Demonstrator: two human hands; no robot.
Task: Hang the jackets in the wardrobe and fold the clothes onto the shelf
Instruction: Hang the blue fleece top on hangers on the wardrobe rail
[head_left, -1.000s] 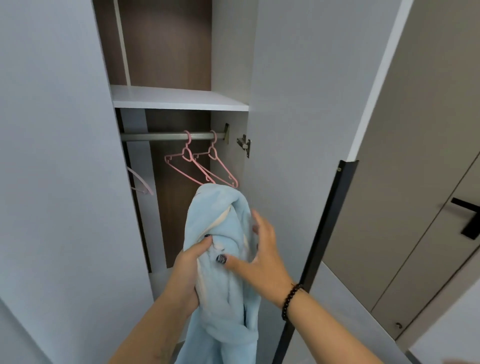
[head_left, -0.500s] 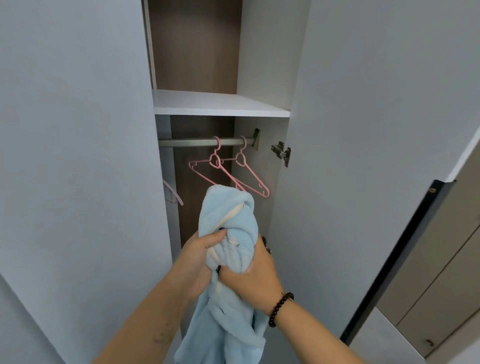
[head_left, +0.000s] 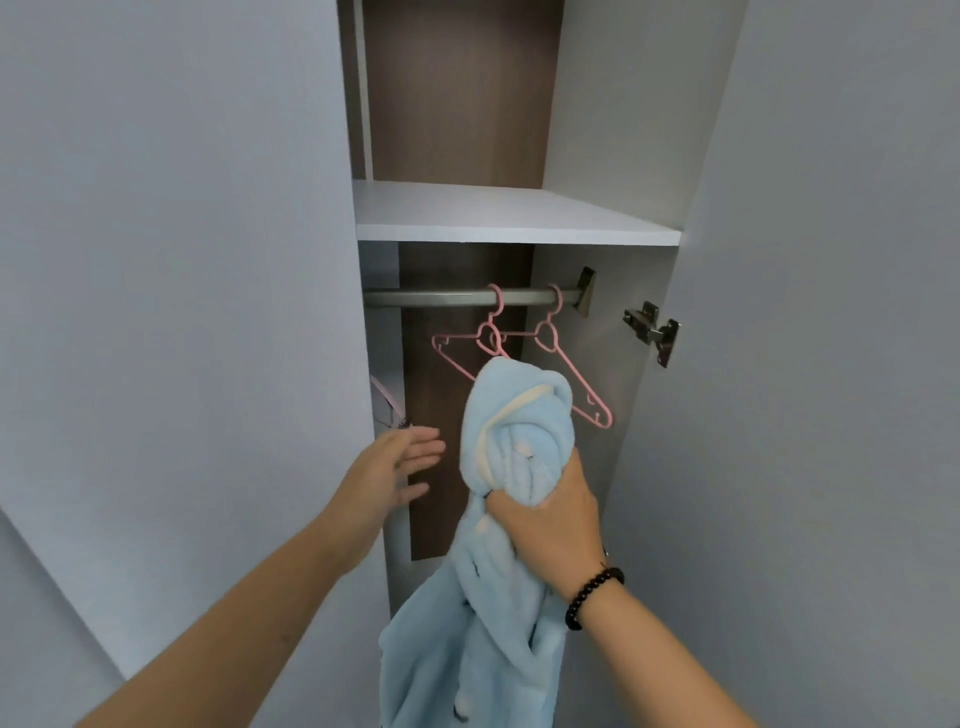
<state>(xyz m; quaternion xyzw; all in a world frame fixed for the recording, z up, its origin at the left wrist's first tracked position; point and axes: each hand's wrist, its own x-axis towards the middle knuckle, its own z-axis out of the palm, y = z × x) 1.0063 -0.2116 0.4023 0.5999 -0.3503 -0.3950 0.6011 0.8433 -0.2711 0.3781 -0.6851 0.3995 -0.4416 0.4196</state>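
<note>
Now, from the left, my left hand (head_left: 397, 467) is free with straight fingers, near the wardrobe's left edge, holding nothing. Beside it, my right hand (head_left: 545, 512) grips the fluffy light-blue fleece jacket (head_left: 514, 447) in a bunch, just below the two pink plastic hangers (head_left: 524, 358) on the grey metal rail (head_left: 457, 298). I think the bunched fabric could catch a hanger and knock it off the rail, because it is so close.
</note>
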